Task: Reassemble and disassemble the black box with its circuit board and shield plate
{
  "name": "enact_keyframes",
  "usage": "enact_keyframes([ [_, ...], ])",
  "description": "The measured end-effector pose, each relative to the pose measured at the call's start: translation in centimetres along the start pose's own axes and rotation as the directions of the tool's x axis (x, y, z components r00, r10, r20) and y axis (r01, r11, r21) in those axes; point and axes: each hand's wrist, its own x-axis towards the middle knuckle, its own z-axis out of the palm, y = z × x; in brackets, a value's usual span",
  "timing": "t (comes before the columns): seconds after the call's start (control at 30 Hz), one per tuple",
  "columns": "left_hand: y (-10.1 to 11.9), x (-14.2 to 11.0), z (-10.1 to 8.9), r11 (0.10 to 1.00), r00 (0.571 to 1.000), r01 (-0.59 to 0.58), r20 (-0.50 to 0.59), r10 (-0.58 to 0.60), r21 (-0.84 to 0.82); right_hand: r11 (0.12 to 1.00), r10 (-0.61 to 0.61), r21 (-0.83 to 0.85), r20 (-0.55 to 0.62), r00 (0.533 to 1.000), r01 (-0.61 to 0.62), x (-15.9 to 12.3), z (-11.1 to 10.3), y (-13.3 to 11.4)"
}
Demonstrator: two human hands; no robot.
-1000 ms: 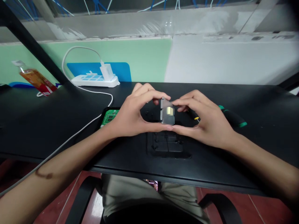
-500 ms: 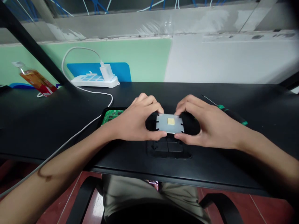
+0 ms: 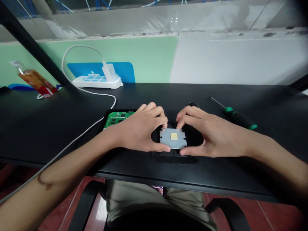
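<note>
A thin grey metal plate (image 3: 166, 141) with small notches along its side edges and a pale yellow square pad (image 3: 173, 136) in its middle is held between both hands. My left hand (image 3: 146, 128) pinches its left part, thumb at the near edge and fingers at the far edge. On the other side my right hand (image 3: 199, 130) grips the right part the same way. Below the plate lies a black plastic housing (image 3: 179, 159), mostly covered. Partly behind my left hand is a green circuit board (image 3: 117, 118) in a black frame.
A screwdriver (image 3: 239, 118) with a green and black handle lies right of my right hand. At the back left stands a white power strip (image 3: 97, 81) with a plugged charger (image 3: 109, 72). Its white cable (image 3: 91, 126) runs across the black desk (image 3: 264, 154). A drink bottle (image 3: 36, 80) is far left.
Both hands have brought the metal plate down and slightly toward me, closer over the black housing. The view has shifted a little.
</note>
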Motion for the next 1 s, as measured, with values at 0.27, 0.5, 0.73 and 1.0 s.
enact_keyframes([
  [0.27,-0.1,0.1,0.1,1.000,1.000,-0.003,0.011,0.003,-0.012,1.000,0.004,0.025,0.037,0.999,-0.004,-0.1,0.1,-0.2],
  [0.5,-0.2,0.1,0.1,1.000,1.000,-0.009,0.012,0.009,-0.004,1.000,0.006,0.007,0.040,0.999,-0.007,-0.2,0.1,-0.3],
  [0.73,-0.1,0.1,0.0,1.000,0.999,-0.007,0.033,0.007,-0.002,1.000,-0.024,0.001,0.014,1.000,0.024,-0.2,0.0,-0.3],
  [1.0,-0.2,0.1,0.1,1.000,1.000,-0.021,0.019,0.021,-0.003,0.973,0.139,-0.130,-0.327,0.935,-0.190,0.1,0.1,0.9],
])
